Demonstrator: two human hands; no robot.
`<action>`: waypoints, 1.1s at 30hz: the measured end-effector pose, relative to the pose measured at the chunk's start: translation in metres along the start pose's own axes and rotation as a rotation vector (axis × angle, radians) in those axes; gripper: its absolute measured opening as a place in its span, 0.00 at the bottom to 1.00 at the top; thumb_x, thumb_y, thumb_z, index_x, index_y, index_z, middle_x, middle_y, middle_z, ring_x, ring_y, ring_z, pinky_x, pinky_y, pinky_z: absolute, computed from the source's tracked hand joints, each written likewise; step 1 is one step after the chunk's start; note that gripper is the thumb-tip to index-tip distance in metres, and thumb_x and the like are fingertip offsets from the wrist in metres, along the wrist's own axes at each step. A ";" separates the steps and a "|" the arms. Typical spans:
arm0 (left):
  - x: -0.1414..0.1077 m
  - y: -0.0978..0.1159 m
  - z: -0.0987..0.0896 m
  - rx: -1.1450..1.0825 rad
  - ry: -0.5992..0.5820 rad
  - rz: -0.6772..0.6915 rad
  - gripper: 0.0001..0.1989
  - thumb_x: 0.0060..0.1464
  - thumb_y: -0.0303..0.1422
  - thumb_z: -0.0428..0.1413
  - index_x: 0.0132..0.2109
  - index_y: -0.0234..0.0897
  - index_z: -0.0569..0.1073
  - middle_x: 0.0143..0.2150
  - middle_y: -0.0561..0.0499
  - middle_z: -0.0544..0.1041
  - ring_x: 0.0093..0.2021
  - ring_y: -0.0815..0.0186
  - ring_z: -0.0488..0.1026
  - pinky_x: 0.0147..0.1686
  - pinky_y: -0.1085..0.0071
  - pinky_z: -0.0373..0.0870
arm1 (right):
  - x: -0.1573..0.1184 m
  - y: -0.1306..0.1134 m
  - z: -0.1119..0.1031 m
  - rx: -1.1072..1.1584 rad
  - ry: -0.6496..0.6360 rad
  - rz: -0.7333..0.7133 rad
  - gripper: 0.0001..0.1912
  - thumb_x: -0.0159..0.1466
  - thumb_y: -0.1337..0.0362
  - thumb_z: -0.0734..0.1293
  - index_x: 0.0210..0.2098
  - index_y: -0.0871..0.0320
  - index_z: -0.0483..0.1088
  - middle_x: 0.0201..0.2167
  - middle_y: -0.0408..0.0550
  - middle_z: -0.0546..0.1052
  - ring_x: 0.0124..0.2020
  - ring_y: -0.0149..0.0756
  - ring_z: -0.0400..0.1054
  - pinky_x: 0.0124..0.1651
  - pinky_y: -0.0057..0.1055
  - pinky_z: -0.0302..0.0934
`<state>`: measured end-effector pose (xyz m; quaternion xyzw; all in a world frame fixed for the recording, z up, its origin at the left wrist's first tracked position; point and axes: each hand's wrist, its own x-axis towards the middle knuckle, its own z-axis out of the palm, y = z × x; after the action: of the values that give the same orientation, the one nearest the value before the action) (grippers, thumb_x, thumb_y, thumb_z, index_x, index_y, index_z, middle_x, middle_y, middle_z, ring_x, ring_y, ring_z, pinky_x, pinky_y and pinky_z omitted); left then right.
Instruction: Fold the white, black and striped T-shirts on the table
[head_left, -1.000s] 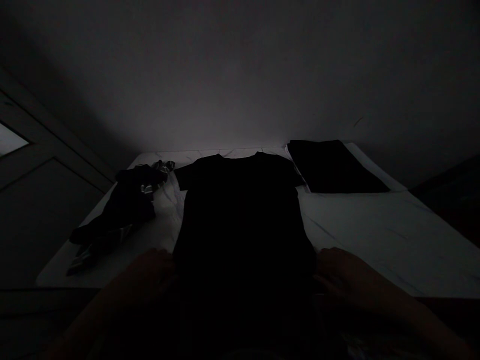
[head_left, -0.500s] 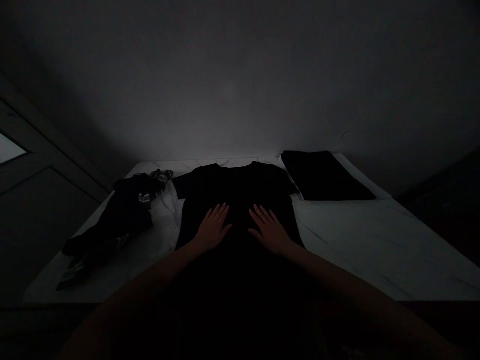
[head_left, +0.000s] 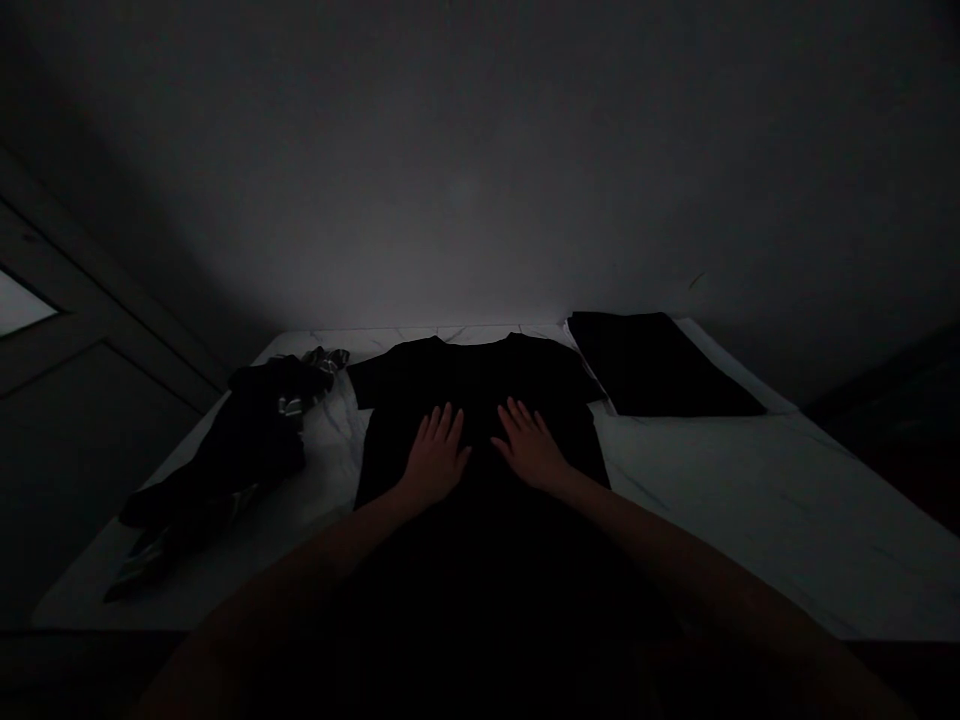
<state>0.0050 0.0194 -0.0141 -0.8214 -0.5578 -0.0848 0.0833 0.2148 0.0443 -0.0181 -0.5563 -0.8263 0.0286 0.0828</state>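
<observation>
A black short-sleeved T-shirt (head_left: 472,380) lies spread out on the white marbled table, its neckline toward the wall and its sleeves out to the sides. My left hand (head_left: 436,452) rests flat on the left part of the shirt's front, palm down, fingers apart. On the right part lies my right hand (head_left: 529,445), also palm down with its fingers stretched out. Neither hand grips anything. The lower part of the shirt fades into darkness between my forearms, so its hem cannot be made out.
A crumpled heap of dark clothes (head_left: 247,425), partly striped or checked, lies left on the table (head_left: 720,500). At the back right is a flat black folded cloth (head_left: 660,365) with white beneath it. A grey wall (head_left: 465,200) rises behind; a door (head_left: 97,380) stands left.
Both hands have shifted slightly on the shirt while staying flat. The camera view has tilted a little, so the table and clothes appear slightly lower. The shirt stays spread.
</observation>
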 end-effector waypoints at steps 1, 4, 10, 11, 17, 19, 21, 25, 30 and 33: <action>0.012 0.006 0.002 -0.005 -0.010 0.006 0.30 0.67 0.41 0.41 0.70 0.28 0.55 0.72 0.36 0.53 0.71 0.49 0.50 0.67 0.51 0.51 | 0.010 -0.010 0.001 0.015 -0.017 -0.022 0.36 0.72 0.48 0.46 0.70 0.64 0.50 0.72 0.61 0.48 0.72 0.49 0.42 0.69 0.53 0.41; 0.030 -0.005 0.009 0.011 -0.038 -0.067 0.29 0.67 0.41 0.40 0.69 0.28 0.57 0.72 0.37 0.53 0.71 0.50 0.51 0.67 0.52 0.52 | 0.024 -0.010 0.004 0.012 -0.036 -0.028 0.35 0.72 0.47 0.46 0.70 0.63 0.50 0.72 0.58 0.48 0.72 0.48 0.42 0.70 0.51 0.40; 0.018 -0.079 0.009 0.163 -0.039 -0.339 0.35 0.65 0.49 0.41 0.67 0.25 0.62 0.67 0.28 0.60 0.67 0.40 0.58 0.63 0.47 0.55 | 0.024 0.071 0.004 -0.049 0.014 0.173 0.39 0.71 0.42 0.46 0.70 0.62 0.51 0.71 0.60 0.50 0.71 0.51 0.43 0.70 0.51 0.40; 0.022 -0.083 0.007 0.179 -0.038 -0.353 0.36 0.65 0.50 0.41 0.66 0.24 0.63 0.67 0.26 0.61 0.67 0.39 0.58 0.64 0.46 0.53 | 0.030 0.078 0.004 -0.061 0.014 0.227 0.40 0.70 0.42 0.46 0.70 0.66 0.52 0.71 0.64 0.49 0.71 0.54 0.43 0.69 0.52 0.40; 0.087 -0.064 0.020 0.042 0.021 -0.122 0.33 0.67 0.46 0.38 0.70 0.29 0.55 0.72 0.36 0.53 0.71 0.50 0.51 0.68 0.51 0.48 | 0.082 0.054 0.008 -0.014 -0.003 0.103 0.41 0.70 0.42 0.45 0.70 0.67 0.49 0.72 0.61 0.46 0.72 0.51 0.39 0.70 0.52 0.38; 0.101 -0.070 0.030 -0.003 -0.018 -0.088 0.31 0.68 0.44 0.37 0.71 0.31 0.53 0.73 0.40 0.52 0.72 0.54 0.50 0.68 0.53 0.49 | 0.092 0.053 0.011 0.004 -0.010 0.030 0.40 0.70 0.43 0.45 0.71 0.63 0.48 0.72 0.57 0.45 0.73 0.47 0.38 0.71 0.50 0.37; 0.105 -0.092 0.037 -0.003 -0.061 -0.114 0.30 0.68 0.43 0.37 0.71 0.33 0.54 0.72 0.42 0.53 0.71 0.54 0.51 0.68 0.53 0.50 | 0.098 0.067 0.013 0.000 -0.005 0.025 0.39 0.70 0.43 0.45 0.71 0.61 0.47 0.72 0.55 0.46 0.73 0.45 0.38 0.71 0.49 0.37; 0.107 -0.147 0.036 0.053 -0.086 -0.216 0.28 0.68 0.42 0.38 0.70 0.40 0.57 0.72 0.44 0.55 0.71 0.50 0.52 0.64 0.44 0.53 | 0.109 0.116 0.010 -0.034 -0.001 0.131 0.37 0.71 0.45 0.46 0.71 0.62 0.48 0.72 0.57 0.49 0.72 0.46 0.41 0.71 0.49 0.38; 0.135 -0.168 0.031 0.110 -0.062 -0.284 0.26 0.68 0.41 0.39 0.68 0.39 0.62 0.69 0.40 0.61 0.68 0.47 0.58 0.64 0.45 0.54 | 0.139 0.132 0.001 -0.079 -0.020 0.210 0.38 0.71 0.46 0.46 0.70 0.68 0.50 0.71 0.61 0.49 0.72 0.49 0.40 0.70 0.51 0.36; 0.146 -0.169 0.037 0.094 -0.076 -0.280 0.26 0.68 0.41 0.39 0.69 0.42 0.58 0.71 0.41 0.57 0.69 0.49 0.55 0.64 0.45 0.52 | 0.152 0.126 0.001 -0.063 -0.045 0.209 0.36 0.72 0.47 0.47 0.70 0.65 0.49 0.72 0.57 0.48 0.72 0.46 0.39 0.70 0.50 0.37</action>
<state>-0.0970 0.2213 -0.0092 -0.7334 -0.6730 -0.0380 0.0879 0.2741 0.2322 -0.0205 -0.6410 -0.7659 0.0235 0.0432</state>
